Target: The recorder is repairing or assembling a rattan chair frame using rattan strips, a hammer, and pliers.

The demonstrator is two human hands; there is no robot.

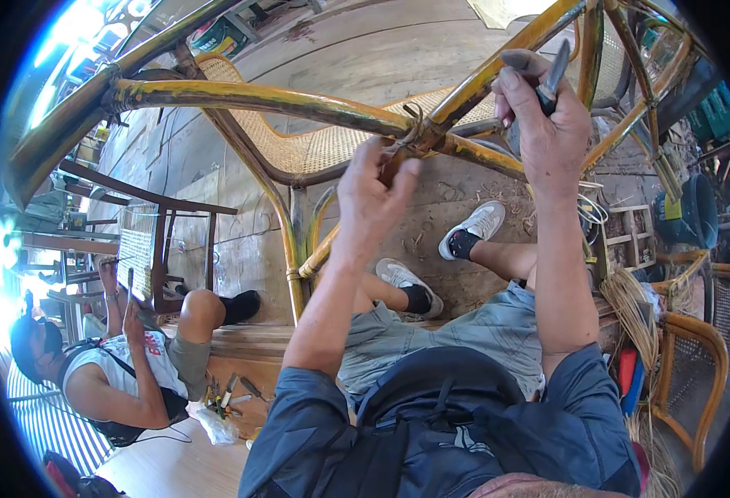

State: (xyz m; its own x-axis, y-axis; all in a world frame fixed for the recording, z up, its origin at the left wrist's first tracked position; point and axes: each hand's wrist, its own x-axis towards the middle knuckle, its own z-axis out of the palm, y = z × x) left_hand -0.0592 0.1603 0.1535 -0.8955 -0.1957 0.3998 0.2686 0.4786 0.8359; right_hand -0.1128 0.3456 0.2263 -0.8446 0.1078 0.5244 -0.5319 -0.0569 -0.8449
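Observation:
A yellow-brown rattan furniture frame [257, 98] stretches across in front of me. Where its poles cross, a joint is wrapped with a brown binding strip [415, 130] whose loose ends stick up. My left hand [369, 199] is closed around the frame just below that wrapping; its fingertips are partly hidden and slightly blurred. Raised to the right of the joint, my right hand [551, 137] grips a knife [558, 65] by its dark handle, blade pointing up. The knife is apart from the binding.
A woven cane panel [298, 148] lies behind the poles. At left a co-worker [120, 373] sits near a dark chair [161, 241], with hand tools [232, 394] on the bench. To the right are fibre strands [634, 311], a dark bucket [688, 212] and a small rattan chair [697, 332].

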